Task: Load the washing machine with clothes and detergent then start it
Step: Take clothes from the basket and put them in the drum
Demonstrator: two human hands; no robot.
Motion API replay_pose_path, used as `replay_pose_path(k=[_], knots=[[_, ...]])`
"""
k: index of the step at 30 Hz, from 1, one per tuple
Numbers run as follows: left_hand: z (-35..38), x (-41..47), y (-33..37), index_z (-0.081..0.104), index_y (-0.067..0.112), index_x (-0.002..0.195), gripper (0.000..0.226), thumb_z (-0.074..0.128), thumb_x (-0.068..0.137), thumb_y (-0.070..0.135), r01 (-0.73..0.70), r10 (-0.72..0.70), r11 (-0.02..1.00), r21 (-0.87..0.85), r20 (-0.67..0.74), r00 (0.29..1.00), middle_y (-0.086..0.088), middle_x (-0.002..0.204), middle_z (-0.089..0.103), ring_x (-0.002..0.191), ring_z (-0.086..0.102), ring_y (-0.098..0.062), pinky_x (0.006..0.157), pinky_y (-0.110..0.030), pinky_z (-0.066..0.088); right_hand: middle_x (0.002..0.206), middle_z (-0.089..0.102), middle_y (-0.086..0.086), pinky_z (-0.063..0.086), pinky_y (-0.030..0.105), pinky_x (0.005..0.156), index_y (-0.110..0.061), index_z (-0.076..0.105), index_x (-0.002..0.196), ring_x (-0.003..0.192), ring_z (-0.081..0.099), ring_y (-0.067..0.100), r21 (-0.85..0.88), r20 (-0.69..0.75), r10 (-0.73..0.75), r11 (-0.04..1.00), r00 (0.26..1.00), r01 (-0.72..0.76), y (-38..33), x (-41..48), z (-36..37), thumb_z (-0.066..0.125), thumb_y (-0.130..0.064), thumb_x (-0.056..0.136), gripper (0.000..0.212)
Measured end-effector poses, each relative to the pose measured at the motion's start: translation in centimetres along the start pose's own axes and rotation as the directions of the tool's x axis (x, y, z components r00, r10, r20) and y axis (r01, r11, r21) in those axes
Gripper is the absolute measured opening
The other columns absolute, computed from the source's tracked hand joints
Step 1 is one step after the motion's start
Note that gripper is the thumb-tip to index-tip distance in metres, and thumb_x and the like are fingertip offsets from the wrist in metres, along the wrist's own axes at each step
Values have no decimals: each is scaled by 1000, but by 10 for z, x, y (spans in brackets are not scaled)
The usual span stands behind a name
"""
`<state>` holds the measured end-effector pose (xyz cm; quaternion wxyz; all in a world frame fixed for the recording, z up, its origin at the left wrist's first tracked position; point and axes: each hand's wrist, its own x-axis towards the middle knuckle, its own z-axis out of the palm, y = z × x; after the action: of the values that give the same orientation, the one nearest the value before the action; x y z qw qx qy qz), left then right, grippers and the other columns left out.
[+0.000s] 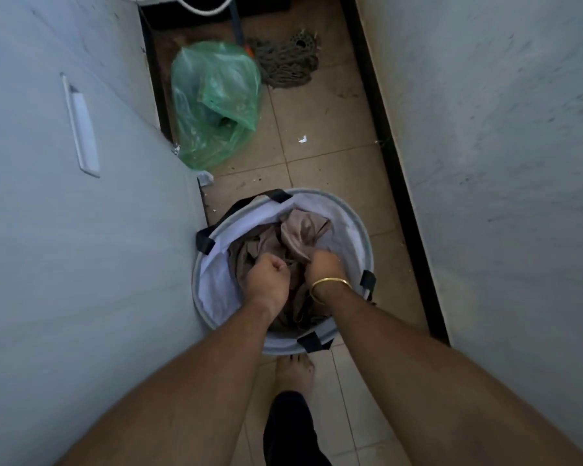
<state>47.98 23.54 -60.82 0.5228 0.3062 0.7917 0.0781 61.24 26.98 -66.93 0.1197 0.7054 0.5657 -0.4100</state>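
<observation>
A round grey laundry basket (357,227) with black handles stands on the tiled floor in front of my feet. Brown-grey clothes (303,233) lie bunched inside it. Both my arms reach down into the basket. My left hand (266,274) is closed in a fist on the cloth at the basket's left middle. My right hand (323,262), with a gold bangle on its wrist, grips a fold of the same clothes just to the right. The washing machine is not in view.
White walls close in on both sides of a narrow tiled passage. A green plastic bag (212,102) sits against the left wall beyond the basket, and a grey mop head (286,63) lies further back. My bare foot (295,371) is just behind the basket.
</observation>
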Motion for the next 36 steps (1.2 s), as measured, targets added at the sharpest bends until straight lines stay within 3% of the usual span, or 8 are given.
replay_pose_path(k=[9, 13, 17, 19, 23, 26, 30, 36], knots=[[-53, -119, 52, 18, 56, 170, 101, 80, 93, 38, -221, 174, 912, 344, 161, 971, 0, 185, 12, 169, 24, -41, 136, -65, 32, 116, 63, 15, 48, 40, 92, -16, 79, 98, 109, 61, 32, 496, 48, -78, 867, 996, 44, -48, -166, -137, 60, -16, 102, 20], [-95, -197, 83, 51, 56, 157, 87, 71, 74, 66, -286, 256, 918, 275, 140, 956, 9, 183, 25, 166, 33, -37, 130, -67, 40, 73, 58, -1, 42, 30, 66, -25, 61, 53, 70, 55, 11, 784, 33, -119, 619, 992, 49, -81, -274, -226, 55, 3, 94, 50], [-143, -272, 123, 79, 42, 127, 34, 77, 96, 28, -409, 410, 912, -18, 25, 912, 13, 130, 78, 126, 75, -14, 107, -34, 62, 74, 58, 11, 48, 23, 59, -2, 63, 81, 71, 55, 19, 897, -130, -176, 398, 976, 191, -117, -350, -300, 55, -8, 86, 11], [-171, -308, 149, 73, 47, 121, 47, 77, 99, 7, -430, 430, 895, -120, -28, 902, 24, 113, 80, 112, 75, 5, 99, -16, 60, 76, 54, 11, 44, 26, 57, -2, 62, 84, 71, 50, 20, 871, -256, -184, 382, 949, 309, -135, -372, -326, 52, 0, 92, 14], [-253, -390, 205, 66, 32, 121, 34, 79, 97, 11, -554, 519, 795, -249, -195, 832, 6, 114, 82, 109, 79, -15, 99, -44, 66, 90, 65, 6, 49, 31, 76, -12, 65, 100, 82, 60, 16, 752, -500, -218, 371, 838, 545, -189, -429, -388, 46, 18, 82, 40], [-312, -444, 240, 58, 31, 114, 46, 74, 96, -8, -652, 585, 708, -270, -294, 756, 6, 110, 75, 101, 73, -11, 83, -22, 59, 109, 70, 5, 55, 23, 93, -24, 67, 129, 99, 68, 10, 659, -594, -296, 355, 748, 663, -230, -472, -417, 37, 29, 73, 83], [-382, -521, 263, 52, 57, 113, 78, 60, 94, -18, -725, 572, 574, -382, -446, 688, 0, 125, 71, 115, 73, -22, 100, -37, 60, 119, 72, 9, 53, 49, 108, -18, 81, 114, 116, 69, 18, 469, -655, -476, 352, 587, 810, -279, -531, -428, 46, 20, 82, 61], [-466, -600, 249, 69, 39, 123, 54, 59, 108, -12, -598, 610, 215, -772, -372, 699, -28, 140, 71, 119, 78, -41, 90, -47, 68, 145, 68, 6, 47, 39, 119, -21, 62, 148, 141, 60, 25, 697, -379, -750, 154, 542, 701, -330, -625, -433, 55, -23, 104, 44]])
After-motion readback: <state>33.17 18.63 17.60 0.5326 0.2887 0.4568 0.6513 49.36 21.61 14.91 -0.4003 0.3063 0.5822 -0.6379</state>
